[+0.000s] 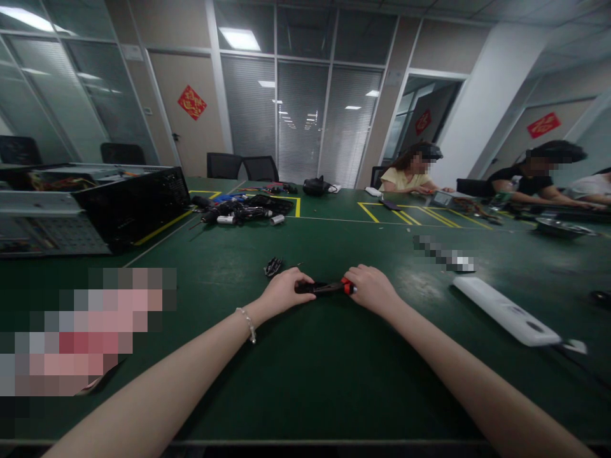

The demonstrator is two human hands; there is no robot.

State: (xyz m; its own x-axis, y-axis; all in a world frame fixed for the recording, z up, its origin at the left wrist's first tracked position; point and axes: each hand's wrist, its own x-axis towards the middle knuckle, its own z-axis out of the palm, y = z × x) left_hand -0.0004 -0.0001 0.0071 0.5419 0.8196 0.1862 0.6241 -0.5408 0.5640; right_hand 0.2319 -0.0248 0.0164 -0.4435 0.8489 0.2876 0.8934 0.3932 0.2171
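Both my hands rest on the green table and grip one tool between them, a screwdriver with a black shaft part and a red-and-black handle. My left hand is closed round its left end. My right hand is closed round the red handle end. A small black part lies on the table just beyond my left hand. A bead bracelet sits on my left wrist.
An open computer case stands at the left. Cables and tools lie in a heap at the back centre. A white power strip lies at the right. Other people sit at the far right side of the table.
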